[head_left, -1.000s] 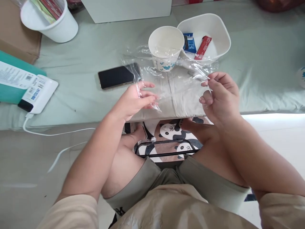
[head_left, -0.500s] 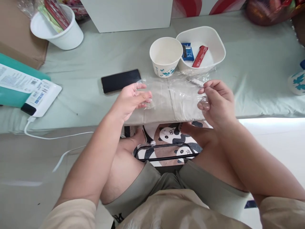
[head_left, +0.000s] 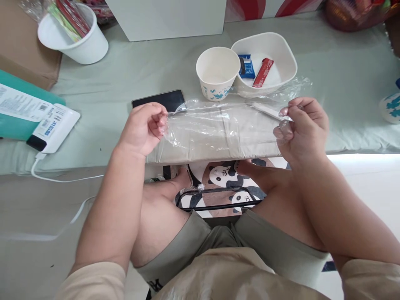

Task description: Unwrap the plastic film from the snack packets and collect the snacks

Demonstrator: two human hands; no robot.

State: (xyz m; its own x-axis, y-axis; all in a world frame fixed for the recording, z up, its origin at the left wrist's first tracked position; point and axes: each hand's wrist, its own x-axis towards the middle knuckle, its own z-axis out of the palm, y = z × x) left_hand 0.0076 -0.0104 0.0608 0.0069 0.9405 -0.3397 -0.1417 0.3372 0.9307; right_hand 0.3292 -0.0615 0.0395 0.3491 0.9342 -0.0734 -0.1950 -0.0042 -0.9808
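Note:
A thin clear plastic bag (head_left: 215, 129) is drawn out sideways above the table's front edge. My left hand (head_left: 142, 130) is closed, its curled fingers gripping the bag's left end. At the right end, my right hand (head_left: 304, 129) pinches the film between thumb and fingers. A narrow white strip (head_left: 267, 111) slants from the film to the right fingertips; whether it belongs to the bag I cannot tell. Just beyond the film stand a paper cup (head_left: 217, 73) with blue leaf prints and a white tub (head_left: 279, 50) holding a blue packet (head_left: 246, 66) and a red packet (head_left: 263, 72).
A phone (head_left: 162, 100) lies behind my left hand, partly covered by it. On the left are a green package (head_left: 18, 110), a white device with a cable (head_left: 58, 129) and a white bucket (head_left: 93, 46) of wrapped items. A white box (head_left: 171, 18) stands at the back.
My hands have moved apart, the left one leftward and the right one rightward. The left fingers have closed on the film, which is now stretched wider.

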